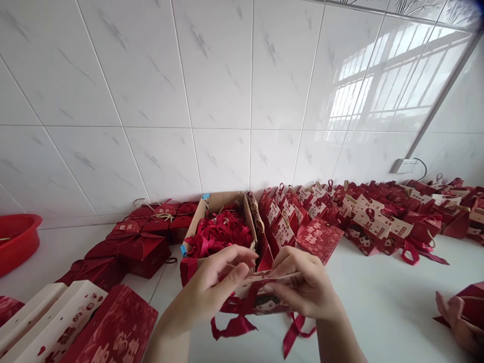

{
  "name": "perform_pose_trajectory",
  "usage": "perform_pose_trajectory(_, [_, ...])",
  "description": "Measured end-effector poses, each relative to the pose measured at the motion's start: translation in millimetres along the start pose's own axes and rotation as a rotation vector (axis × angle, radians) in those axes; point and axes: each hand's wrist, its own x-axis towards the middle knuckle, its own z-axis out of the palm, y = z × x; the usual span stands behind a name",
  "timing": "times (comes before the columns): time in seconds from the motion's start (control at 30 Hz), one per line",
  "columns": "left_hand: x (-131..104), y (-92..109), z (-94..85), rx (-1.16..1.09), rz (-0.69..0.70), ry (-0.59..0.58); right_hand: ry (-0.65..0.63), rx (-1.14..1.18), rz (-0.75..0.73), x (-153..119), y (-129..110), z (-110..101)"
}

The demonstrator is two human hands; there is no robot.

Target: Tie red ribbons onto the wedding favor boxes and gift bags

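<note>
A small red-and-cream candy box (pixel 266 302) with a cartoon figure on its side is in front of me, low in the middle. Red ribbon (pixel 247 305) runs across its face, and loose ends hang below it. My right hand (pixel 298 280) pinches the top edge of this box between thumb and fingers. At the box's left top corner is my left hand (pixel 221 275), its thumb and curved fingers apart. I see nothing between them; whether it touches the box I cannot tell. Just behind my hands, a cardboard carton (pixel 194 219) holds a heap of red ribbons (pixel 223 229).
Rows of finished-looking boxes with ribbon loops (pixel 363 232) line the tiled wall to the right. Dark red boxes (pixel 145 252) and flat folded cartons (pixel 113 327) lie left, near a red basin (pixel 18 247). Another person's hand (pixel 457 322) holds a red box at lower right.
</note>
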Motion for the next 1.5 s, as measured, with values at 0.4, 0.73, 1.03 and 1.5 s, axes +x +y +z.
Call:
perform_pose_trajectory(0.4, [12,-1,8.8,0.157,-0.07,-0.004,0.372,-0.196,0.104,-7,5,-8])
perform_pose_trajectory(0.73, [3,-2,-13.4,0.295,-0.039,0.173,0.495,-0.234,0.151,-6,9,-15])
perform_pose_trajectory(1.03, [13,-13,-1.2,0.351,-0.008,0.163,0.546,-0.276,0.145,-5,9,-16])
perform_pose_trajectory(1.5, [2,-11,-7.1,-0.084,0.502,0.765,0.07,-0.185,0.009,-1,5,-5])
